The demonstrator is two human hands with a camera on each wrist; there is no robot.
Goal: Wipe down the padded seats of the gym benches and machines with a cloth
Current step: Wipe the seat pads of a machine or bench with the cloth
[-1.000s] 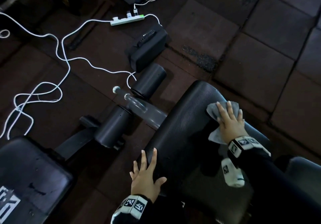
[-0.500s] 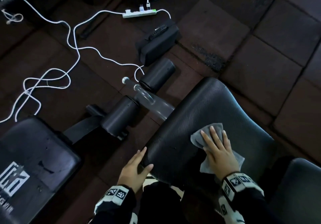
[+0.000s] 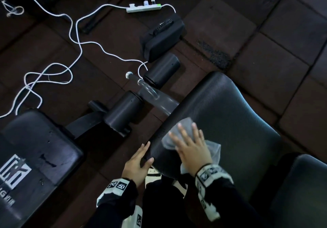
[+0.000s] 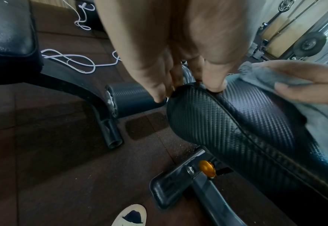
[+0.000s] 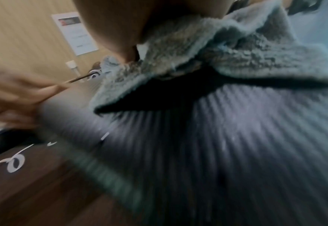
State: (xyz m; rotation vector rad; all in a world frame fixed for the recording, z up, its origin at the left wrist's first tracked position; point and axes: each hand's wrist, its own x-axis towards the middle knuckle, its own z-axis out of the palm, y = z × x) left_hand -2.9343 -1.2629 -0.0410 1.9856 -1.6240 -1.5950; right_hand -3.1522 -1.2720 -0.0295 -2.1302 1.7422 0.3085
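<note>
Head view, right hand: the right hand (image 3: 192, 150) is lying flat with fingers spread, pressing the grey cloth (image 3: 215, 149) onto the padded seat (image 3: 230, 114) near its left edge.
Head view, left hand: the left hand (image 3: 137, 165) is resting with straight fingers against the seat's left side, holding nothing; it looks to be steadying the pad.
Left wrist view: the fingertips (image 4: 216, 87) are touching the textured rim by the seam, and the cloth (image 4: 271, 78) is lying just beside them under the other hand.
Right wrist view: blurred, yet the cloth (image 5: 227, 50) is showing bunched folds, one flap lifting off the seat (image 5: 236, 152).
Doing it well: flattening the cloth, keeping even palm pressure, overlapping strokes, and carrying each one over the rim and seam should help.
</note>
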